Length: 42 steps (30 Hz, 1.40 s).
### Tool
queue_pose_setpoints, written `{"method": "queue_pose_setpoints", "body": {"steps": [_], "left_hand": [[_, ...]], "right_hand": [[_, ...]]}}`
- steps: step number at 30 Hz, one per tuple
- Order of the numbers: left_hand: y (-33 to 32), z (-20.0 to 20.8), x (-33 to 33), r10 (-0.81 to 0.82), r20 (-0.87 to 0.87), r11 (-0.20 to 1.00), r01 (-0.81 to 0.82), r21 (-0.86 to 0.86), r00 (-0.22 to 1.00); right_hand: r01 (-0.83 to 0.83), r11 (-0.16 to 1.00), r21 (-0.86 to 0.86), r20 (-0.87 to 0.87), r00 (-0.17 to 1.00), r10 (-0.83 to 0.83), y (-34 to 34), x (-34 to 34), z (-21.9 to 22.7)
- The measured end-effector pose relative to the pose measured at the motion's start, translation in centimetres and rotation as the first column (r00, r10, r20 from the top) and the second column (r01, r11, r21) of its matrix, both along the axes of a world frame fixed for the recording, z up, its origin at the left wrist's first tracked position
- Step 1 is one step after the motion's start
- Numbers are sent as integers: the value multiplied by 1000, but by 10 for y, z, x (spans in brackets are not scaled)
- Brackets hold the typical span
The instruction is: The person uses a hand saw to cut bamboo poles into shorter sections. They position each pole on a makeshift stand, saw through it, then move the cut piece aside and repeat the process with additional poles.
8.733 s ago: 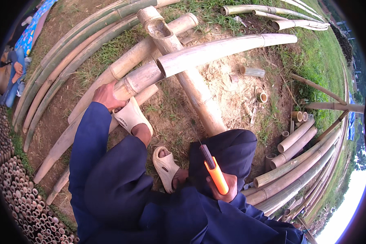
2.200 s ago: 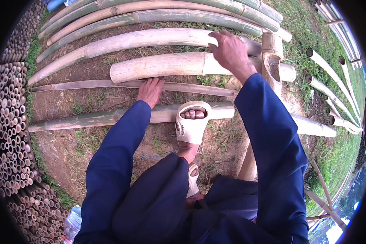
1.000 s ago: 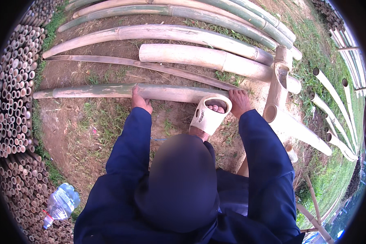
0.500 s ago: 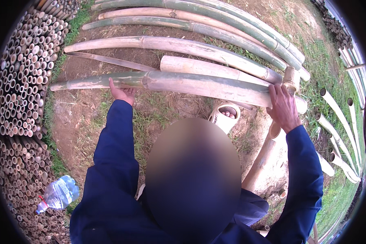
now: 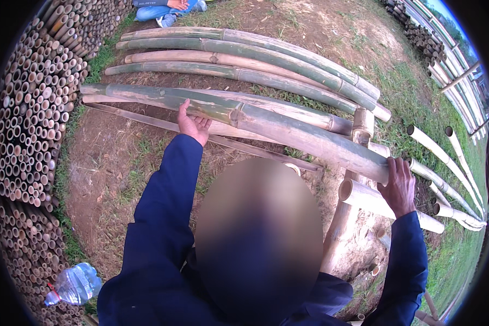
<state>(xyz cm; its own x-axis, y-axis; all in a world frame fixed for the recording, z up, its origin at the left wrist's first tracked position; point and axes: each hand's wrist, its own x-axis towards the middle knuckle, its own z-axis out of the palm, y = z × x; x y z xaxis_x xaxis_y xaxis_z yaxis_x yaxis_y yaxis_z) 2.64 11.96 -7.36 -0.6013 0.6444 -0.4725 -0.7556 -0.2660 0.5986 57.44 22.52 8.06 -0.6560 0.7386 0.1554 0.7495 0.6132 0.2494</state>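
A thick green-and-tan bamboo pole (image 5: 299, 130) is held up in front of me, slanting from the far left to the nearer right. My left hand (image 5: 194, 126) cups it from below, palm up, the thumb raised along its near side. At the pole's right end my right hand (image 5: 399, 187) grips over the cut end with the fingers curled on top. Under and behind it, another bamboo pole (image 5: 288, 106) lies partly covered. Below it, a long split bamboo strip (image 5: 255, 146) rests on the ground.
Several bamboo poles (image 5: 255, 57) lie parallel farther away. Posts of a bamboo stand (image 5: 362, 127) rise at the right. Stacked bamboo (image 5: 32, 125) forms a wall on the left, with a plastic bottle (image 5: 76, 283) on it. A seated person's legs (image 5: 160, 13) show at the top.
The pole's right end has swung nearer to me and its left end farther away. My left hand has slid right along with it; my right hand has come down. The person's legs have come into view.
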Motion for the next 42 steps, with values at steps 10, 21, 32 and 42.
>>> {"method": "queue_pose_setpoints", "body": {"steps": [10,21,32,42], "left_hand": [[116,-32,-43,-92,-353,972,7,-234,931],[22,-109,75,-572,-803,795,126,-593,-168],[-62,-67,117,-854,-516,393,741,-545,74],[-172,112,152,-927,-252,332,920,-208,277]], "right_hand": [[-22,996,85,45,999,18,147,-70,-21],[233,965,117,-30,973,-231,236,-96,-99],[-89,992,-85,-523,852,32,76,-55,-86],[85,931,-356,-570,769,-288,-192,61,-58]]}}
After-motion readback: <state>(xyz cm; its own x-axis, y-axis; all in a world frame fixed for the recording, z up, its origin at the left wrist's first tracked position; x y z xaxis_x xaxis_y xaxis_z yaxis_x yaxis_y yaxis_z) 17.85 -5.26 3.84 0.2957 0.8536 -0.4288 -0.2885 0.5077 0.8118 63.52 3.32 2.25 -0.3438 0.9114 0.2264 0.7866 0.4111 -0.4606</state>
